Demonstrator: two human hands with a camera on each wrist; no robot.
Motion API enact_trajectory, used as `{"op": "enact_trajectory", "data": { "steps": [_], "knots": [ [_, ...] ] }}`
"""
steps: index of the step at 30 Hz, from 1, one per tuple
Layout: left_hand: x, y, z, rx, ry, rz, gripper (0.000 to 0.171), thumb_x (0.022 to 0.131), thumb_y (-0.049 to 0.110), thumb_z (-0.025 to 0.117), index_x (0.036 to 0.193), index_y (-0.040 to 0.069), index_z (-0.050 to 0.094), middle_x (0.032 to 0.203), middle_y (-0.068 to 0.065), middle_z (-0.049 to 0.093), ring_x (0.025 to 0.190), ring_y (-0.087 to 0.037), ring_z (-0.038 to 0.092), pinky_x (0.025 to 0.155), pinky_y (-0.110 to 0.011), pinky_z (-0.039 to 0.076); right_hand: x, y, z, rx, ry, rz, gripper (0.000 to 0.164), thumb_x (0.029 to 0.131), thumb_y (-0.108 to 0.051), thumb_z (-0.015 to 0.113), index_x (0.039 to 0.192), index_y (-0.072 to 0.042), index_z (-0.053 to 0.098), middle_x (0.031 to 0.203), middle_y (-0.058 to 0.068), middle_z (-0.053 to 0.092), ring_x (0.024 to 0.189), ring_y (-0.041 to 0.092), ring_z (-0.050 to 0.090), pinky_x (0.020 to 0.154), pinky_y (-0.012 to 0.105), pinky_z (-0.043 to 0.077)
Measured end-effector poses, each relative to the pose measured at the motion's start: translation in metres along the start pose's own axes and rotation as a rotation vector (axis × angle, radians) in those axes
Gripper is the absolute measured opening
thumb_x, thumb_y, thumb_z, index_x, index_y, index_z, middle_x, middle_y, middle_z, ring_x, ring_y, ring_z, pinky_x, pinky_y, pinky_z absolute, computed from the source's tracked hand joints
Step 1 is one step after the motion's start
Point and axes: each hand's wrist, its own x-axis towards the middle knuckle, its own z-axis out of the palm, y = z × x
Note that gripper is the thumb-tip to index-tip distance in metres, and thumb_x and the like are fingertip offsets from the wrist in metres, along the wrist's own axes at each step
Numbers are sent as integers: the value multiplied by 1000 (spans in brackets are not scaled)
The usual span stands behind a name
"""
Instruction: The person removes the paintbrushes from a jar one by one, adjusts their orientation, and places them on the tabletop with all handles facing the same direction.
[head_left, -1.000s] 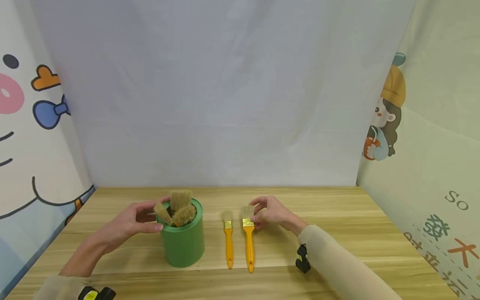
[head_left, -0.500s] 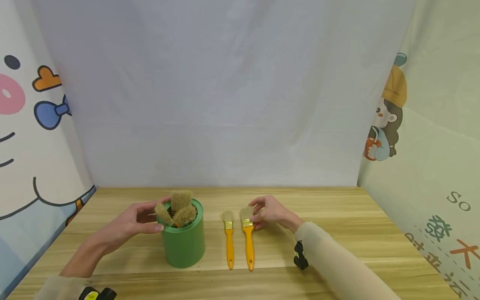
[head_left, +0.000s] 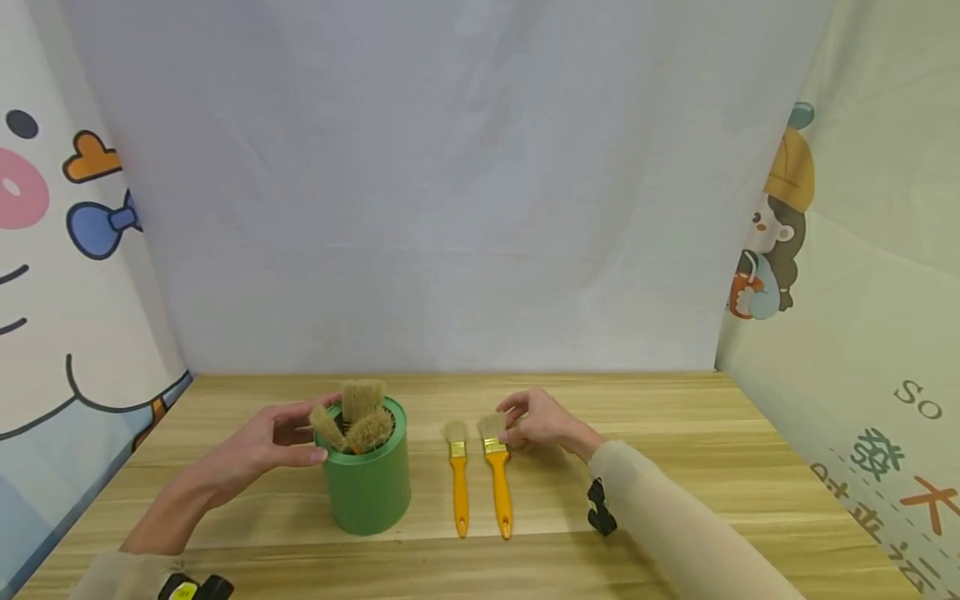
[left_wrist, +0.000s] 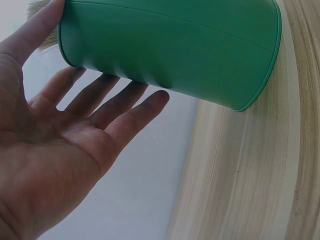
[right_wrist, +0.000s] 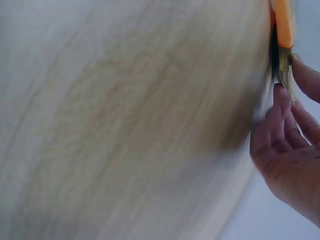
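Observation:
My left hand (head_left: pixel 258 446) holds the green cylindrical holder (head_left: pixel 369 497) by its upper left side, thumb at the near rim and fingers round the far side. Several bristle brush heads (head_left: pixel 367 432) stick up out of it. With thumb and fingers, my right hand (head_left: pixel 543 423) pinches the wider paintbrush (head_left: pixel 501 492) near its metal band and bristles. That brush's orange handle points toward me. To its left lies a narrower paintbrush (head_left: pixel 461 492), untouched. In the right wrist view the fingertips meet at the bristle end of the orange-handled paintbrush (right_wrist: pixel 283 27).
The wooden table (head_left: pixel 660 417) has a pale cloth (head_left: pixel 450 208) hanging behind it. Printed cloths hang at the left (head_left: pixel 67 333) and right (head_left: pixel 847 333) sides. A dark strap with a small device (head_left: pixel 602 508) sits on the right sleeve.
The wider paintbrush has turned slightly in my right hand: its bristle end shifted a little left and its handle end a little right. My left hand and the holder stay in place.

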Motion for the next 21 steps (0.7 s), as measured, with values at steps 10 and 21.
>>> {"op": "enact_trajectory", "data": {
  "steps": [10, 21],
  "knots": [
    [0, 0, 1, -1, -2, 3, 78, 102, 12, 68, 166, -1, 26, 167, -29, 25, 144, -54, 38, 99, -36, 52, 1, 5, -1, -75, 24, -25, 43, 85, -2, 87, 124, 5, 72, 94, 6, 71, 90, 20, 64, 86, 38, 53],
    [0, 1, 1, 7, 2, 8, 77, 101, 11, 69, 165, -2, 27, 166, -30, 27, 143, -54, 40, 98, -36, 53, 3, 5, -3, -81, 13, -38, 43, 84, -3, 88, 123, 6, 72, 93, 6, 71, 90, 19, 63, 87, 38, 52]
  ]
}}
